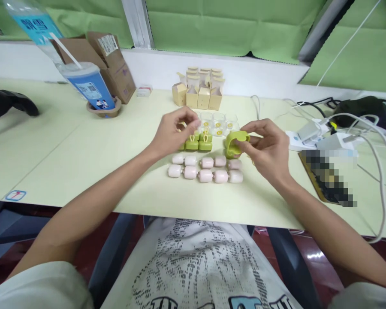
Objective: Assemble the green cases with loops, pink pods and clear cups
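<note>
My right hand [265, 148] grips a green plastic case [233, 143] whose hollow inside faces me. My left hand [176, 131] is above a group of small green cases [198, 143] with pale loops on top, its thumb and fingertips drawn together; whether anything is between them I cannot make out. Closer to me lie two rows of small pale pink and white barrel-shaped pieces [206, 175] with little knobs. Behind the green cases are several clear containers [218, 120] with yellow round marks, partly hidden by my left hand.
Small open cream boxes [203, 96] stand by the wall. At left are a blue drink cup [91, 88] in a cardboard holder, a bottle [35, 25] and a brown carton [117, 71]. White cables and chargers [334, 146] occupy the right, beside a dark blurred-out object [324, 178].
</note>
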Demonstrator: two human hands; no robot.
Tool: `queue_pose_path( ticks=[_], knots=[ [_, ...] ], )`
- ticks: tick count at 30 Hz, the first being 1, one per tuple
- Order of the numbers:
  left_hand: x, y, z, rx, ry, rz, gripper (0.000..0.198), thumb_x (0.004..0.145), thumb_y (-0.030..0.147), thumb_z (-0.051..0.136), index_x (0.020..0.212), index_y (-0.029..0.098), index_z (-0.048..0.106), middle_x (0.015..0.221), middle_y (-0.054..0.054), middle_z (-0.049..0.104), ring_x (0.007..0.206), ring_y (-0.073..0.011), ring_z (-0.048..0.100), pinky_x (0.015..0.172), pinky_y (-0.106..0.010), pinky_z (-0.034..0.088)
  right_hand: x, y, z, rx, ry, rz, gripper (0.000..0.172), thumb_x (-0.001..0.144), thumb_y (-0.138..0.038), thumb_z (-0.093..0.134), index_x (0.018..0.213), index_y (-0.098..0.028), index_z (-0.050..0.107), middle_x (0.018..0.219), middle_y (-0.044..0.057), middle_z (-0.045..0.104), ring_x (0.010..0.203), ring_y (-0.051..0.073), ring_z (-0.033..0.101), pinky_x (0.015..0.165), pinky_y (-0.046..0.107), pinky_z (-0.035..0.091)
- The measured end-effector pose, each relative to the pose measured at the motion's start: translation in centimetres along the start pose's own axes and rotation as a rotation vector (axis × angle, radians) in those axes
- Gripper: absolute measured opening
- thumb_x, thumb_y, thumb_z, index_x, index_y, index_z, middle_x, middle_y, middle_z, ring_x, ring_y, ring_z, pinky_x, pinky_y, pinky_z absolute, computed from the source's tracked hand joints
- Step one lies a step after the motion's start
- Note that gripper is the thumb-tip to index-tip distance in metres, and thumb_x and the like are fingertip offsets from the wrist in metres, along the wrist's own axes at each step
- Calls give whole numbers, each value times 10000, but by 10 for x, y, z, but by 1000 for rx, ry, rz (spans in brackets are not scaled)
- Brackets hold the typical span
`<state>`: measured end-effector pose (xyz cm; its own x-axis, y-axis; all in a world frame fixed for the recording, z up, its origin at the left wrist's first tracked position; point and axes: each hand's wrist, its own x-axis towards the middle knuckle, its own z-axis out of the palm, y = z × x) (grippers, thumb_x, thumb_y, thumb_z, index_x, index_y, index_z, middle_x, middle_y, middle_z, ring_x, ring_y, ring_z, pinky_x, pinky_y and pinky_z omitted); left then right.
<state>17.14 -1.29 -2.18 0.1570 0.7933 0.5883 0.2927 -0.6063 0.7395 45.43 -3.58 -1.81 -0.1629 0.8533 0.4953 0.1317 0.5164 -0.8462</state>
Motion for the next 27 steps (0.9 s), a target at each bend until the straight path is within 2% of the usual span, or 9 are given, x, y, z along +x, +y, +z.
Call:
queue_pose_path(
  ticks=[2, 4, 8, 10, 13, 18, 23, 25, 27],
  knots=[
    [12, -25, -14, 100, 209, -10, 245, 997, 403, 802, 915, 211, 673, 898, -15, 705, 826, -135, 666, 646, -226, 512, 15, -1, -10, -73, 2, -10, 287, 848, -373, 941, 1059, -266, 779, 1131, 47, 806, 923, 230, 825, 770, 388, 741],
    [21, -50, -25, 124, 369, -116, 189, 981, 291, 785, 878, 219, 644, 871, -6, 687, 776, -131, 637, 610, -224, 495, 33, -4, -18, -172, -84, -18, 283, 845, -367, 944, 1083, -264, 829, 1148, 67, 833, 998, 261, 834, 869, 434, 750],
    [22, -82, -33, 30, 485, -402, 166, 946, 148, 700, 838, 229, 604, 803, 22, 624, 651, -118, 560, 535, -227, 434, 59, -11, -21, -425, -211, -130, 101, 908, -353, 874, 980, -286, 898, 1096, 74, 860, 976, 267, 822, 916, 461, 740],
    [15, -85, -31, 12, 488, -454, 165, 924, 118, 677, 829, 227, 598, 800, 29, 616, 638, -113, 539, 554, -225, 436, 65, -9, -18, -522, -203, -182, 122, 948, -343, 809, 937, -266, 902, 1040, 81, 856, 912, 259, 809, 868, 462, 735],
    [3, -79, -27, 24, 413, -439, 127, 927, 135, 666, 853, 225, 615, 825, 23, 637, 679, -122, 553, 636, -240, 472, 70, -4, -14, -603, -257, -170, 211, 968, -351, 750, 1002, -205, 898, 1049, 113, 848, 864, 255, 799, 828, 458, 714],
    [-7, -62, -19, 182, 343, -339, 79, 943, 152, 677, 905, 220, 664, 961, -14, 696, 850, -158, 599, 849, -296, 512, 78, -6, -4, -801, -573, -128, 344, 1001, -376, 729, 1259, -183, 850, 1259, 148, 826, 918, 261, 809, 825, 419, 639],
    [-7, -58, -20, 163, 309, -380, 77, 945, 144, 663, 944, 220, 646, 998, -16, 682, 736, -136, 545, 756, -292, 484, 89, -14, 1, -1088, -762, -16, 518, 986, -471, 783, 1426, -198, 785, 1295, 147, 835, 975, 284, 789, 837, 393, 571],
    [-6, -58, -22, 137, 304, -404, 89, 940, 132, 650, 943, 219, 631, 998, -16, 681, 702, -129, 536, 714, -287, 467, 93, -12, -2, -1120, -834, 48, 592, 952, -527, 818, 1465, -234, 771, 1297, 118, 849, 1018, 292, 789, 801, 370, 558],
    [-5, -56, -23, 134, 296, -435, 100, 930, 121, 646, 945, 218, 624, 992, -12, 680, 680, -125, 546, 700, -290, 459, 95, -9, -5, -1094, -913, 77, 560, 932, -487, 838, 1441, -259, 792, 1277, 85, 862, 1042, 284, 790, 784, 351, 553]
  ],
)
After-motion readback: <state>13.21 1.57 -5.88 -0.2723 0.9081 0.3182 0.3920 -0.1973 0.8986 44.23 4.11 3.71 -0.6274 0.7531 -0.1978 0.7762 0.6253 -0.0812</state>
